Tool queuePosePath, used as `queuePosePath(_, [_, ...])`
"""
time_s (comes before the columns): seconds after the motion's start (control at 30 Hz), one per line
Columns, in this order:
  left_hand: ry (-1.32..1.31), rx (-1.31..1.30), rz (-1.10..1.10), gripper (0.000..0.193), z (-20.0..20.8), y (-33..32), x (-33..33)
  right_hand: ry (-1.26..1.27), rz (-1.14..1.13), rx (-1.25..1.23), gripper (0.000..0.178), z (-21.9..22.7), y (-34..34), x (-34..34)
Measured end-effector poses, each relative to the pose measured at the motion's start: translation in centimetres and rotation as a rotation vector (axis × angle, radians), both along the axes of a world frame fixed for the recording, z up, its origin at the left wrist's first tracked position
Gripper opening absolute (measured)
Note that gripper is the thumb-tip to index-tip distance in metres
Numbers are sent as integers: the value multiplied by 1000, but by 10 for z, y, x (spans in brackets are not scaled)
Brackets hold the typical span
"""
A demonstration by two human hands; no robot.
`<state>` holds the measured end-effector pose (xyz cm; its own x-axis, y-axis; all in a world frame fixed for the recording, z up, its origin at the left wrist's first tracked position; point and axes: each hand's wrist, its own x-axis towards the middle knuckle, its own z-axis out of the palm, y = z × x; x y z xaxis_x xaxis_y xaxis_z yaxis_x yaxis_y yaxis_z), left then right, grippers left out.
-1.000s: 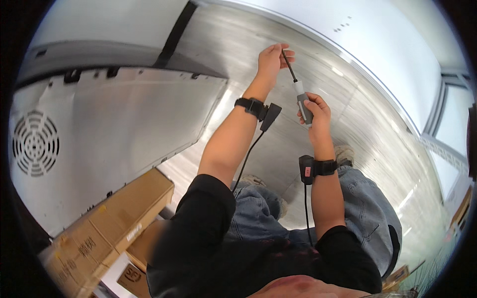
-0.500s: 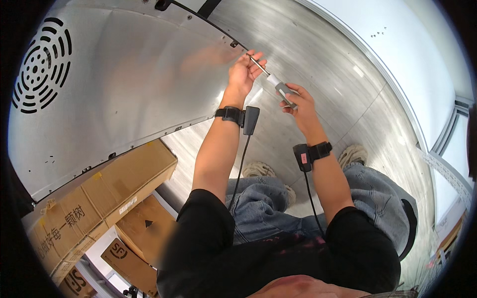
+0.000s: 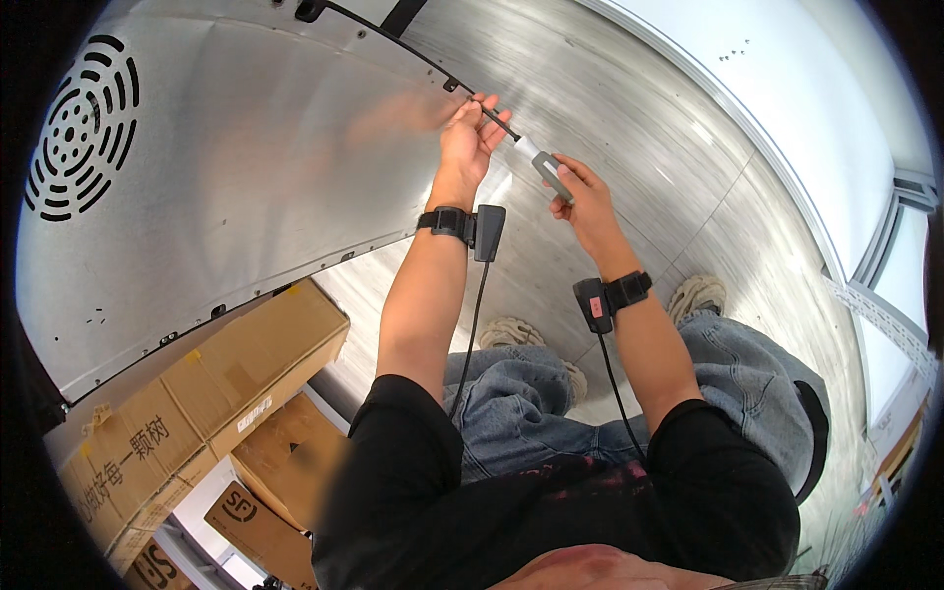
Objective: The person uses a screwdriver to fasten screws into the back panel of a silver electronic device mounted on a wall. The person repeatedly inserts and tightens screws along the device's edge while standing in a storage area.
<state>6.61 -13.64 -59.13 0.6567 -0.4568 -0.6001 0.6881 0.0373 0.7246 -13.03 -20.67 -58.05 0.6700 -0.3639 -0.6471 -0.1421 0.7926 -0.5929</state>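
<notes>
- Gripping a screwdriver [image 3: 551, 175] by its grey handle in the head view, the right hand [image 3: 587, 204] wraps thumb and fingers around it, just right of the view's middle.
- The tool slants up and left over the pale floor [image 3: 678, 147], its white collar [image 3: 527, 147] and dark shaft [image 3: 502, 126] pointing toward the left hand [image 3: 467, 143].
- The left hand has its fingers partly curled at the far end of the shaft, palm turned up; whether they pinch the shaft or some small piece, I cannot tell.
- Its fingertips are beside the upper right corner of a large metal panel [image 3: 256, 167]; the tip of the screwdriver is too hidden to tell what it touches.
- The panel fills the upper left, with a round slotted vent [image 3: 74, 128] near its left end and small holes along its edges.
- Each wrist wears a black strap with a black device, the left one [image 3: 488, 234] and the right one [image 3: 594, 304] both trailing a cable.
- Below the panel lies a long cardboard box [image 3: 226, 369], with smaller brown cartons [image 3: 258, 526] beside it.
</notes>
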Motion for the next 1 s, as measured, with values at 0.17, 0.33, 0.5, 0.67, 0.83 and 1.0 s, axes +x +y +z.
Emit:
queuePosePath(0.17, [5,3,14,25,10,-4,-4,-28,-20,12,38,3,-1,-2])
queuePosePath(0.33, [-15,-4,5,26,11,-4,-4,-46,-23,25,38,5,-4,-2])
queuePosePath(0.5, [-15,-20,7,25,14,-6,-7,-33,-21,57,39,12,-7,-2])
queuePosePath(0.67, [-25,-23,6,23,14,-9,-9,-67,-54,93,37,11,-10,-4])
queuePosePath(0.83, [-21,-19,14,23,16,-11,-10,-67,-50,143,36,16,-14,-3])
queuePosePath(1.0, [-3,-16,49,19,18,-14,-13,-76,-12,146,36,12,-14,-2])
